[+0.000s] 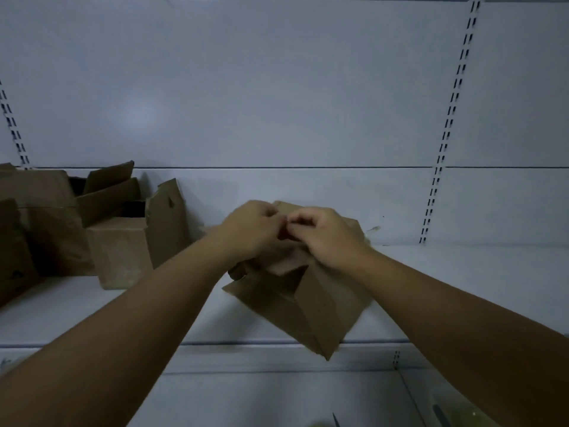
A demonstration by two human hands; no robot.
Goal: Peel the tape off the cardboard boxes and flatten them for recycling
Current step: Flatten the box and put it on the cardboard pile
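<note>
Left hand [249, 230] and right hand [324, 235] meet with curled fingers, pinching at the top edge of the cardboard box [308, 306], which sits tilted at centre frame, one corner overhanging the front lip of the white shelf [462, 288]. Whether tape lies between the fingertips is hidden. A hard tug could snap the tape short or drag the box off the shelf; more opened boxes [123, 248] stand at left.

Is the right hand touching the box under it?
Touching. Head view: the right hand rests on top of the box, fingers curled against a flap.
</note>
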